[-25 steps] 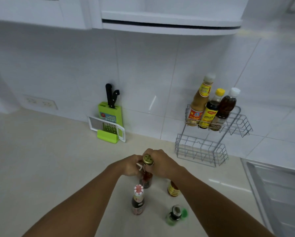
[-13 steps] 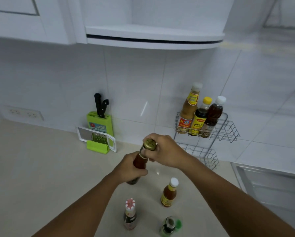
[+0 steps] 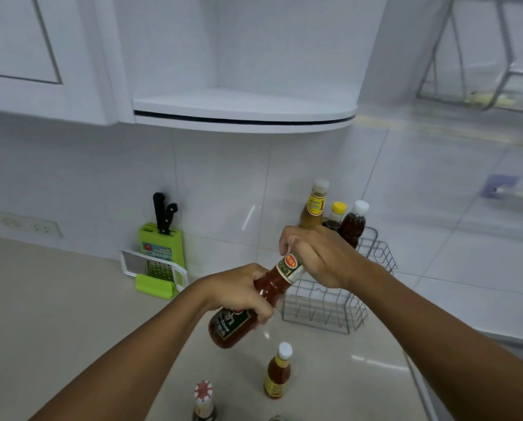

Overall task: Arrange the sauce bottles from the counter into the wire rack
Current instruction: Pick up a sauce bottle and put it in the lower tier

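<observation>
I hold a red chili sauce bottle (image 3: 268,287) tilted in the air above the counter. My left hand (image 3: 239,290) grips its body and my right hand (image 3: 318,256) is closed over its neck and cap. Behind it stands the two-tier wire rack (image 3: 375,253); three bottles fill its upper tier: a tall orange one (image 3: 313,208), a yellow-capped one (image 3: 336,215) and a dark white-capped one (image 3: 353,223). The lower tier (image 3: 324,308) holds nothing. On the counter below stand a small orange bottle (image 3: 277,373) and a bottle with a red-and-white cap (image 3: 203,401).
A green knife block (image 3: 161,243) with a grater (image 3: 154,268) leans on the tiled wall to the left. A curved white shelf (image 3: 242,113) hangs overhead. A sink edge (image 3: 421,387) lies at the right. A wall socket (image 3: 29,224) is at far left.
Both hands lifted the red sauce bottle off the counter, tilted it and carried it up and right toward the rack. The view rose with it.
</observation>
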